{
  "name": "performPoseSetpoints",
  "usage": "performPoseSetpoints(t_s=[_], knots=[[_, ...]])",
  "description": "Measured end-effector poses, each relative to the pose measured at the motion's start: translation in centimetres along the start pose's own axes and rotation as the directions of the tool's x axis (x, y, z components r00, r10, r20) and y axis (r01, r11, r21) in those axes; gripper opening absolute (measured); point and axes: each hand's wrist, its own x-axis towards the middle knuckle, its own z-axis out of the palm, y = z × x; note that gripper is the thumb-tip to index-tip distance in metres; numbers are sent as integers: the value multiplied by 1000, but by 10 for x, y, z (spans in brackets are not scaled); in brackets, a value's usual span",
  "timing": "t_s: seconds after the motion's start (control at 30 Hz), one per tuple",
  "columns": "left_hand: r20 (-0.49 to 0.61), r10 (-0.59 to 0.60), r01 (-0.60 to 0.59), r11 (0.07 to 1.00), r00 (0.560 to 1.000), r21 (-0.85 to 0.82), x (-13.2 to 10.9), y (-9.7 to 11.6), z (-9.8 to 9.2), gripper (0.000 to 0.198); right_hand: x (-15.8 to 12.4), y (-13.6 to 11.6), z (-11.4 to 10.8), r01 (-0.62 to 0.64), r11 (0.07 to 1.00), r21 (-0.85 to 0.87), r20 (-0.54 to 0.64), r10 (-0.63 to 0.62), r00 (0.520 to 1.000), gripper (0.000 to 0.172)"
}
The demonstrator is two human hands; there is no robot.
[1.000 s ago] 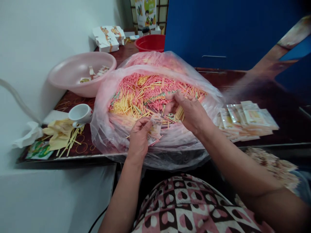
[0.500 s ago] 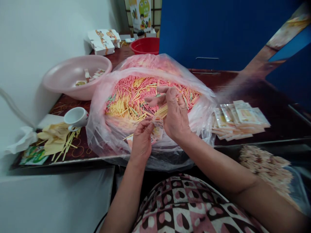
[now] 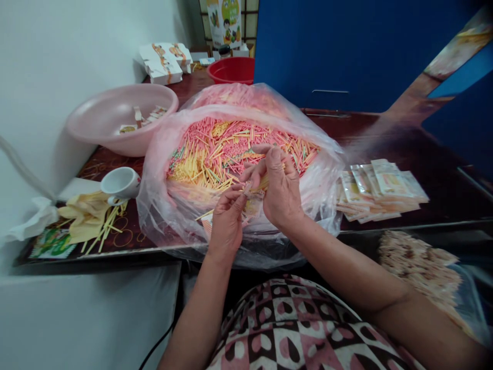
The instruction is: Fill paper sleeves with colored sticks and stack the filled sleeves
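My left hand [image 3: 228,216] pinches the edge of a small clear printed packet [image 3: 253,207] in front of the large plastic bag [image 3: 154,205]. Close beside it, my right hand [image 3: 282,192] curls around several thin yellow sticks [image 3: 264,181], their ends at the packet's top. Whether the ends are inside the packet I cannot tell. Behind both hands the bag gapes wide, full of loose pink, yellow and green sticks [image 3: 208,149]. A striped piece of packaging [image 3: 207,224] lies under my left hand.
Filled flat packets [image 3: 385,185] are piled to the right; more packets [image 3: 419,272] fill a bin below. On the left are a white cup [image 3: 120,184], a pink basin [image 3: 119,113], a yellow cloth [image 3: 87,213] and loose sticks. A red basin [image 3: 233,71] stands behind.
My right hand has come slightly down, bringing the yellow sticks closer to the packet. Its fingers have drawn in toward my left hand, which still pinches the packet.
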Motion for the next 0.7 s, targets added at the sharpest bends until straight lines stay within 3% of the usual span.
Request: performPoseSetpoints(t_s=[0.23,0.4,0.53,0.6,0.7], knots=[[-19,-11,11,1000,1000,12,1,-1,0,30,1,14,-15,-29,978,-205,220,75,973,52],[-31,-39,39,999,999,5,5,-5,1,37,15,17,-33,-61,898,-436,397,252,882,66],[-52,-54,54,999,997,-4,8,-7,1,40,18,16,-39,110,903,-416,369,57,928,59],[-48,-41,41,999,998,-7,10,-6,2,40,16,19,-41,189,903,-386,402,-20,916,57],[-70,-6,6,1000,998,5,12,-6,5,37,14,27,-46,141,939,-314,340,-27,940,51]])
